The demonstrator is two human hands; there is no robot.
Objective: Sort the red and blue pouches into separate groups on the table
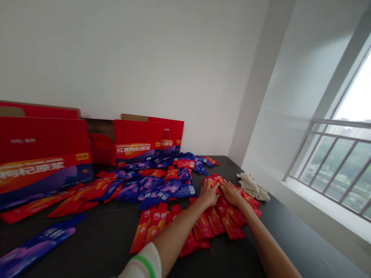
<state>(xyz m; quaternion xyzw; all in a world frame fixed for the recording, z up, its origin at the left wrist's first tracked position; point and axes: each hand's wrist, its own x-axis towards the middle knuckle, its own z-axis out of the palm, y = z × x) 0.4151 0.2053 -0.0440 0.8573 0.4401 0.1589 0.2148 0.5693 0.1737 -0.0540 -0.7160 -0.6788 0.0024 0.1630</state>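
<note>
Both hands rest on a spread of red pouches [203, 226] at the right of the dark table. My left hand [209, 194] lies on the upper pouches, its fingers apart and pointing away from me. Close beside it on the right, my right hand [231, 193] lies with fingers stretched over more red pouches. The pouches overlap in a fan, and some show white lettering. Part of the pile is hidden under my hands and left forearm. A mixed heap of blue pouches [149, 184] and red ones lies to the left of my hands.
Open red and blue cartons [139, 135] stand along the wall at the left and middle. A crumpled whitish cloth [253, 186] sits near the table's right edge. One blue pouch [40, 243] lies at the front left. A metal railing [333, 135] crosses the window at the right.
</note>
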